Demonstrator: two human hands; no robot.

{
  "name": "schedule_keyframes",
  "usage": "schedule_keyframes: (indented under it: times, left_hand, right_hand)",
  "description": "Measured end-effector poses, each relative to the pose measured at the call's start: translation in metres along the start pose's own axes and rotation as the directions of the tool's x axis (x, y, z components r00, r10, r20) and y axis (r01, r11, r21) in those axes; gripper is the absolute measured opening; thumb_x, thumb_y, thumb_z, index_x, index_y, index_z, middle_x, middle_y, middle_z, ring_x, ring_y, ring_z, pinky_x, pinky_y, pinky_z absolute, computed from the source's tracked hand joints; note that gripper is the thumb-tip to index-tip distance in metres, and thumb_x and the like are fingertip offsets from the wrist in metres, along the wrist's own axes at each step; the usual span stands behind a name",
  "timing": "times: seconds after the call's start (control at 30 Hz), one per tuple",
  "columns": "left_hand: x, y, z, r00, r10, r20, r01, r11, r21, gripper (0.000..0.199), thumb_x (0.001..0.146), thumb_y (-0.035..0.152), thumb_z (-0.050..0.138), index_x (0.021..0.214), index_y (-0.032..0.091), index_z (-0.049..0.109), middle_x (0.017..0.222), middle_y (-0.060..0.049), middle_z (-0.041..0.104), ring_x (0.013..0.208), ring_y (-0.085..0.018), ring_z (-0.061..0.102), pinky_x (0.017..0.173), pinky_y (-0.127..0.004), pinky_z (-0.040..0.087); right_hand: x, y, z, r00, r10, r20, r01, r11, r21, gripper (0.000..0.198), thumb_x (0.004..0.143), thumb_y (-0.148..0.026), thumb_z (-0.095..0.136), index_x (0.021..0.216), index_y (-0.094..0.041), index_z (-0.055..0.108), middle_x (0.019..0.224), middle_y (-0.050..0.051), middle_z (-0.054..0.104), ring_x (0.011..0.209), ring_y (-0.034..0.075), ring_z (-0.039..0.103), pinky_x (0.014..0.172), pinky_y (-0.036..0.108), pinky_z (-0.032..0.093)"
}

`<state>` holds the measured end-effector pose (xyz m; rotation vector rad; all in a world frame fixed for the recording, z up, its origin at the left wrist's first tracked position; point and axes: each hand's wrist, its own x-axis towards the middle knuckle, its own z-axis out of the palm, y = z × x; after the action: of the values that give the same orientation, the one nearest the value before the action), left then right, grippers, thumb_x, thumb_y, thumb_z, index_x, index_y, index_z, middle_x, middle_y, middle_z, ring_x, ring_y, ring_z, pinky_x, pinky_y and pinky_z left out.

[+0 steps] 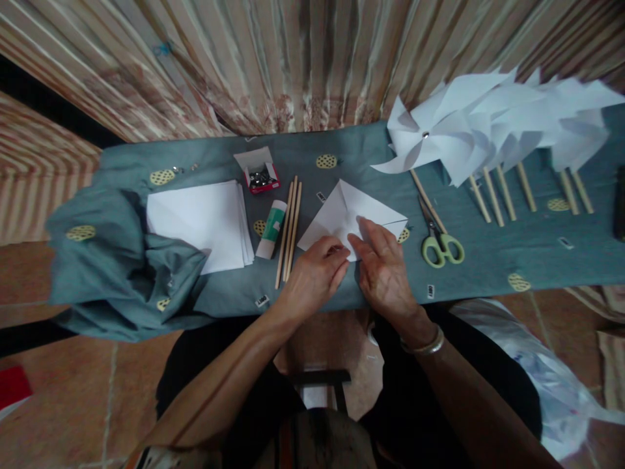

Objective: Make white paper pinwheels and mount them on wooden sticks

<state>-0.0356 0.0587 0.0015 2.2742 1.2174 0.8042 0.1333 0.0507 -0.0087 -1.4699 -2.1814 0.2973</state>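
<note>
One grey-green cloth [493,254]: woven, soft, yellow fruit prints; extends under the fingers and lies bunched well to their left.
Pinwheels [469,124]: overlapping row, beyond and right of the right fingers. White paper vanes, curved, on pale rods; judged springy, easily crushed.
Paper stack [195,221]: flat white sheets, edges slightly out of line, left of the left fingers.
White sheet [374,202]: under and just ahead of the fingertips, set like a diamond. Crease near the far corner; dark line at the right edge, slit or fold not distinguishable. Judged very light, stiff enough to keep a crease, liable to slide or tear. Best hold: thumb and finger at an edge, other hand pressing flat.
Right hand [383,270]: fingers extended, tips resting on the sheet, not wrapped round it.
Left hand [312,270]: fingers curled, tips together at the near edge; whether paper is pinched between them cannot be told.
Scissors [432,230]: metal blades, green looped handles, right of the right fingers.
Wooden sticks [290,228]: three, slim, straight, just left of the left fingers.
Glue stick [272,225]: white-and-green cylinder, beyond the sticks from those fingers.
Small box [266,187]: red and white card, lid open, shiny metal pieces inside; ahead and left of the left fingers.
</note>
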Motion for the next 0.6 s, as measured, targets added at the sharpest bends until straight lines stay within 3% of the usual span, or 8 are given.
schedule_keyframes:
  times: [0.23,0.37,0.6]
  left_hand:
    - [0.001,0.000,0.003,0.999,0.039,0.007,-0.040,0.996,0.074,0.015,0.089,0.015,0.053,0.100,0.014,0.063,0.102,-0.009,0.062,0.097,-0.020,0.060,0.086,-0.035,0.054]
    - [0.001,-0.001,0.004,0.999,0.046,-0.001,-0.046,0.994,0.099,0.014,0.090,0.016,0.053,0.099,0.014,0.063,0.102,-0.010,0.062,0.097,-0.021,0.060,0.086,-0.035,0.054]
    - [0.002,0.000,0.003,0.999,0.039,0.020,-0.041,0.993,0.111,0.014,0.090,0.015,0.053,0.098,0.014,0.064,0.103,-0.010,0.063,0.098,-0.021,0.060,0.087,-0.037,0.054]
  right_hand:
    - [0.005,-0.003,-0.003,1.000,-0.007,0.001,0.007,0.999,-0.050,0.040,0.090,-0.013,0.042,0.127,-0.020,0.058,0.149,0.012,0.045,0.137,0.029,0.039,0.108,0.053,0.038]
    - [0.008,0.002,-0.017,1.000,0.002,-0.008,-0.002,1.000,0.031,0.044,0.092,-0.014,0.040,0.131,-0.025,0.056,0.147,0.007,0.049,0.137,0.026,0.042,0.110,0.051,0.038]
    - [0.021,0.022,-0.026,0.979,0.191,-0.074,-0.197,0.976,-0.097,0.046,0.095,-0.024,0.038,0.137,-0.012,0.051,0.143,0.019,0.051,0.131,0.034,0.049,0.107,0.055,0.040]
